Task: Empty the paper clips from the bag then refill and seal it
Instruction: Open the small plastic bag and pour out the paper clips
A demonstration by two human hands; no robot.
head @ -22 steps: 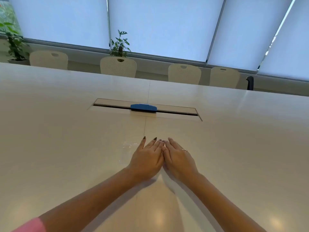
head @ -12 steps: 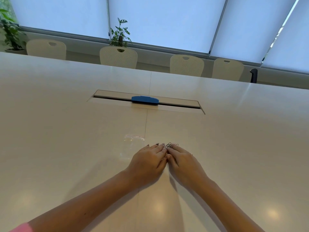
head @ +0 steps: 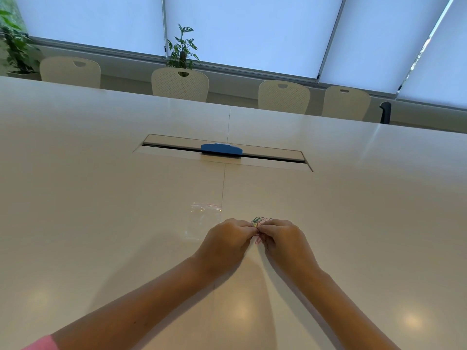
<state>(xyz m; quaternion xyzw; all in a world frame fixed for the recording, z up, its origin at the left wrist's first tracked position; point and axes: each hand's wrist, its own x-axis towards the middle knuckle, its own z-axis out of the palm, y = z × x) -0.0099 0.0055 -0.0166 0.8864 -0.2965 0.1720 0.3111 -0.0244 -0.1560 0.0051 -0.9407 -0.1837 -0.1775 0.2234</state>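
Note:
A small pile of coloured paper clips (head: 259,221) lies on the white table (head: 101,198), bunched between my two hands. My left hand (head: 227,238) and my right hand (head: 283,237) rest on the table with fingers curled inward, fingertips meeting at the clips and pinching them together. A small clear zip bag (head: 203,219) lies flat and looks empty just left of my left hand, touching neither hand.
A cable slot with a blue insert (head: 222,149) runs across the table's middle, beyond the bag. Several cream chairs (head: 180,83) line the far edge, with potted plants (head: 182,48) and blinds behind.
My hands have drawn back toward me and curled from flat to bunched, raking the paper clips into a tight pile between the fingertips. The bag has stayed in place.

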